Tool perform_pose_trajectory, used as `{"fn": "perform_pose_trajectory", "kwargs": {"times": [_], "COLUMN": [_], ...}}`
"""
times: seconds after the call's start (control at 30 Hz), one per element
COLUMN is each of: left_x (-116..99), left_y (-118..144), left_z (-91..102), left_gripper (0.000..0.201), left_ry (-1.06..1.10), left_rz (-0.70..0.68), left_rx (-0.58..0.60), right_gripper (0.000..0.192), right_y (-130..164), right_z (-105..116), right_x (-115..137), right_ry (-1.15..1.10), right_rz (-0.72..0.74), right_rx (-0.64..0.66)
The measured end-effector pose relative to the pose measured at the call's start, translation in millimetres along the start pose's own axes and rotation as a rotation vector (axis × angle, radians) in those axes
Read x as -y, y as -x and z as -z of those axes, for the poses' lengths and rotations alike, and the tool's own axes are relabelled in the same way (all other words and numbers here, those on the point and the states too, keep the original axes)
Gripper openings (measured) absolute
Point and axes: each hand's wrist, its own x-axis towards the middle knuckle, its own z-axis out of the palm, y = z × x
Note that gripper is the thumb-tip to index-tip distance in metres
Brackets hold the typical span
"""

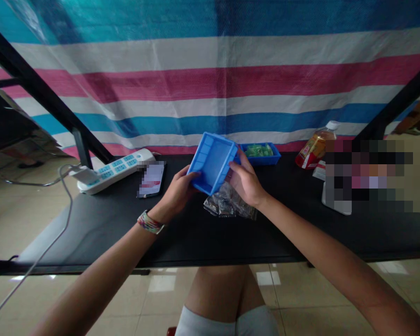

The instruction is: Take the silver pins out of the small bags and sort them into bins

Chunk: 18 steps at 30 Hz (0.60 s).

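A small blue plastic bin (215, 161) is held up tilted above the table, its inside facing me and bare. My left hand (182, 189) grips its lower left side, thumb over the rim. On the opposite side, my right hand (247, 182) is closed on the right wall, with the thumb near the edge. Just below the bin, several clear plastic packets (227, 203) with dark contents lie in a pile on the black tabletop (182, 238); the bin and my right hand hide part of them.
Behind my right hand stands another blue bin (262, 161) with green-looking packets inside. A power strip (115, 170) with a plugged-in charger and a phone (152, 179) are at left. A drink bottle (317, 144) stands at right, near a partly blurred white object (336, 200). A striped sheet (196, 84) hangs behind.
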Motion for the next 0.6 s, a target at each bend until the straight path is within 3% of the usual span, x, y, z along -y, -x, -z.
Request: {"fn": "perform_pose_trajectory", "kwargs": {"times": [0.1,0.17,0.3,0.4,0.5,0.6], "left_x": [-13.6,-22.5,-21.3,-6.9,-2.2,-18.0], "left_y": [-11.3,-14.2,-4.4,-0.1,-16.6,-51.4], "left_z": [23.3,34.2,36.1,33.3,45.3,73.4], "left_gripper": [0.035,0.033,0.036,0.049,0.047,0.042], "left_ry": [-0.042,-0.07,-0.002,-0.184,-0.471,-0.64], "left_rz": [0.105,0.145,0.031,-0.052,-0.228,-0.31], "left_rx": [-0.032,-0.044,-0.083,-0.13,-0.175,-0.252], "right_gripper": [0.08,0.071,0.05,0.047,0.039,0.033], "right_y": [1.5,1.4,1.3,2.6,4.9,5.8], "right_z": [5.1,9.0,11.4,10.7,11.7,16.2], "right_x": [8.1,6.7,-14.1,-26.8,-21.7,-4.3], "right_ry": [0.112,0.224,0.374,0.533,0.691,0.886], "right_rz": [0.057,0.08,0.129,0.186,0.232,0.308], "right_rx": [0.046,0.058,-0.126,-0.197,-0.109,0.049]}}
